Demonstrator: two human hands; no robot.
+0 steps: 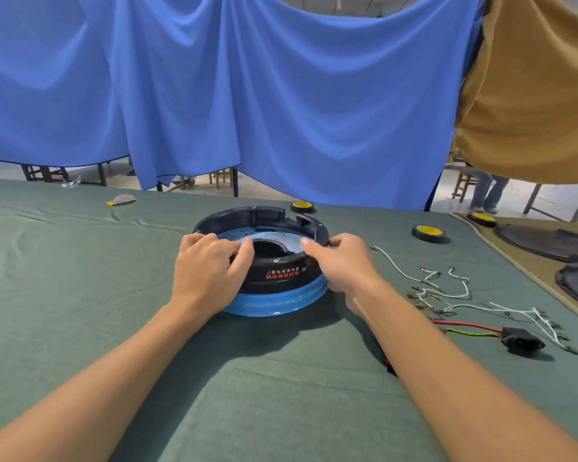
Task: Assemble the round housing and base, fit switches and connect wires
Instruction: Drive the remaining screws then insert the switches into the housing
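A round black base (pixel 282 274) with red lettering sits on top of a blue-filmed round housing (pixel 277 303) in the middle of the table. My left hand (pixel 207 271) grips the base's left rim, thumb over the inner edge. My right hand (pixel 341 265) holds the right rim, thumb on the blue inner plate (pixel 267 235). White wires (pixel 444 288) with metal terminals lie loose to the right. A black power socket (pixel 521 341) with red and green-yellow leads lies beyond them.
Two black rollers with yellow centres (pixel 428 233) (pixel 301 206) stand at the back right. Dark round covers (pixel 548 241) lie on a tan cloth at the far right. A small yellow-edged object (pixel 122 199) lies at the back left. Green cloth (pixel 80 278) covers the table.
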